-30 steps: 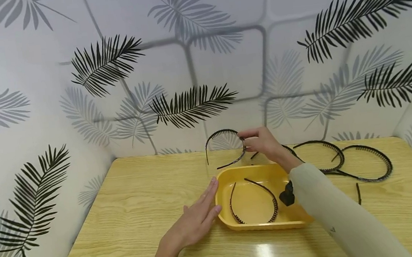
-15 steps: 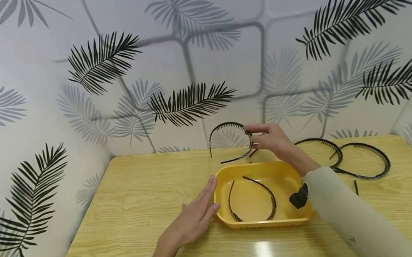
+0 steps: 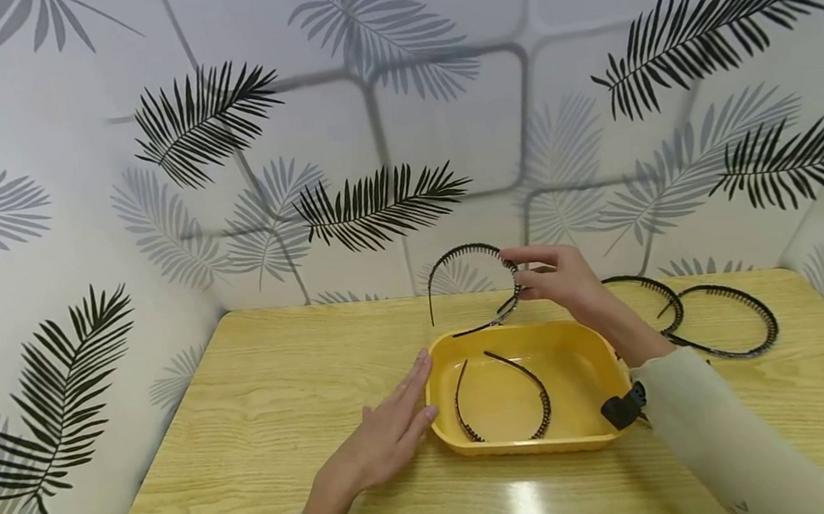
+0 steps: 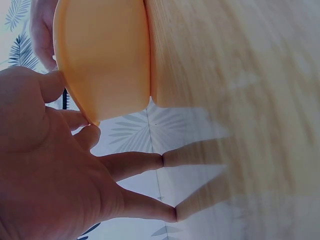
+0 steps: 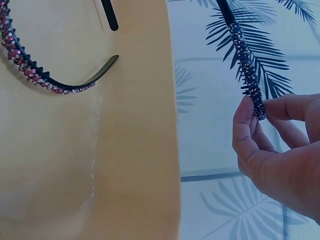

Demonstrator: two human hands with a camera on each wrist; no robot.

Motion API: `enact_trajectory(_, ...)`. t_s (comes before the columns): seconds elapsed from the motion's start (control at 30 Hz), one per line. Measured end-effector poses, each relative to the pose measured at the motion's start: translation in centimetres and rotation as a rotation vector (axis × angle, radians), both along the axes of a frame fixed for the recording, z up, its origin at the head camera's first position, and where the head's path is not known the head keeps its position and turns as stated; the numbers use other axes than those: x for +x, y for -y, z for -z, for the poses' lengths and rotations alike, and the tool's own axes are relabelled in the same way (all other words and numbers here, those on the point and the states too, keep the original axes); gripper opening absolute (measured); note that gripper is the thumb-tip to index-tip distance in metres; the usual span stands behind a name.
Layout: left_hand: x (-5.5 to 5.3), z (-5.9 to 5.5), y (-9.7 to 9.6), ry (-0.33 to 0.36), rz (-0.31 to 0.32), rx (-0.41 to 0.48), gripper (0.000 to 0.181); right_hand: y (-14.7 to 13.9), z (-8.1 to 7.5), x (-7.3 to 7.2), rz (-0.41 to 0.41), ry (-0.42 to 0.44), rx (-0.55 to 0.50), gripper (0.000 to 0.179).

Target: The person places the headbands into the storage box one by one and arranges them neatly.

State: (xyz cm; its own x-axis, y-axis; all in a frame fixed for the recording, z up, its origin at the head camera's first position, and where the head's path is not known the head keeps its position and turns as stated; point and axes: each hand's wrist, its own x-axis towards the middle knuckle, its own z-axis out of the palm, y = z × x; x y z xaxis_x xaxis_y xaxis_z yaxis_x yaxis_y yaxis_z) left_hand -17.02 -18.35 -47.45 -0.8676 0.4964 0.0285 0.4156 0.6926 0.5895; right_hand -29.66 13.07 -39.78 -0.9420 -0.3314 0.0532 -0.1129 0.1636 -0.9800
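Observation:
My right hand (image 3: 561, 283) pinches a toothed black headband (image 3: 467, 247) by its side, holding it up over the back rim of a yellow tray (image 3: 538, 447). Dark glittery stones cover the held headband (image 5: 245, 62) in the right wrist view, where thumb and fingertips grip it. Inside the tray lies another headband (image 3: 545, 402), with pink and silver stones along its band (image 5: 30, 72). My left hand (image 3: 386, 440) rests against the tray's left side with fingers extended. In the left wrist view, thumb and index touch the tray wall (image 4: 105, 60) while other fingertips reach the tabletop.
Right of the tray, more headbands (image 3: 775, 319) lie overlapping on the wooden table (image 3: 262, 407), partly hidden by the right forearm. Behind the table stands a wall (image 3: 445, 144) with a leaf pattern. Black wrist cameras (image 3: 624, 408) are strapped to both wrists.
My right hand has moved to the right with the headband, which now overlaps the tray's back rim in the head view. The left hand stays at the tray's side.

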Motion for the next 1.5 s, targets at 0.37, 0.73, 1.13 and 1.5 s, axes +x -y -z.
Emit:
enact_trajectory(0.37,-0.1,-0.2,0.2,0.008,0.001,-0.001,0.065,-1.6,0.0,2.1,0.017,-0.045,0.017,0.047)
enact_trajectory(0.73,0.0,0.0,0.3,0.020,-0.010,0.007,0.065,-2.7,0.8,4.4,0.024,-0.041,-0.018,0.047)
enact_trajectory(1.13,-0.1,-0.1,0.2,0.019,-0.003,0.006,0.065,-2.6,2.4,6.5,0.076,-0.069,-0.047,0.045)
enact_trajectory(1.5,0.0,-0.1,0.0,0.026,0.003,0.011,0.065,-2.4,4.3,7.3,0.070,-0.019,-0.034,0.043)
